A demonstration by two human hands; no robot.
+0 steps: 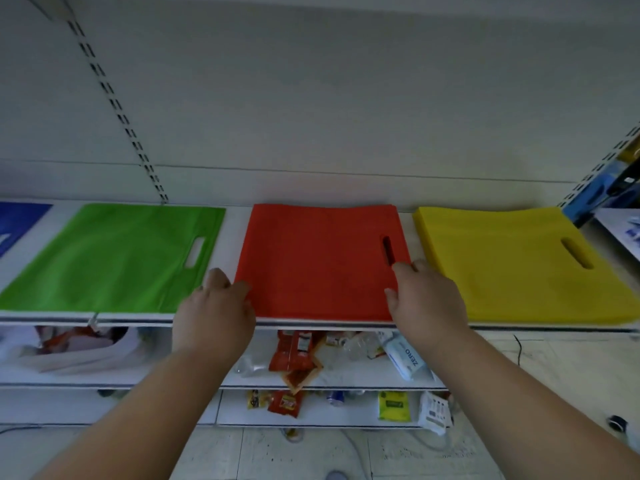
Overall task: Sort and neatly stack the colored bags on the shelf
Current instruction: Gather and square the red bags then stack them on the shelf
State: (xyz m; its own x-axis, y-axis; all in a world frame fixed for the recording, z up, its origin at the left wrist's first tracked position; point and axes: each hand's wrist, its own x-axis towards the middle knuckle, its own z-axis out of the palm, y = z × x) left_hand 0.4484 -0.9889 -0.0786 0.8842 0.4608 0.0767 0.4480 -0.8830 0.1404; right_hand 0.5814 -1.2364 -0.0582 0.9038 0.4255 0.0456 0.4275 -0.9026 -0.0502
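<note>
Head view: both hands, left hand (216, 311) and right hand (424, 296), pinched the red bag stack (318, 261) lying flat between them by its near corners.

Above both hands the way is open: nothing hangs over the shelf (235, 220), and the pale back wall (346, 98) closes it off beyond the fingertips. Between the hands the red bags (318, 258) cover the shelf surface from the front lip to near the wall. Outside the left hand (216, 306), a narrow bare strip of shelf runs back before the green bags (117, 258) begin. Outside the right hand (427, 299), a similar thin strip separates the red bags from the yellow bags (512, 265). Below the wrists, the lower shelf (363, 375) is crowded with packets and bottles.
</note>
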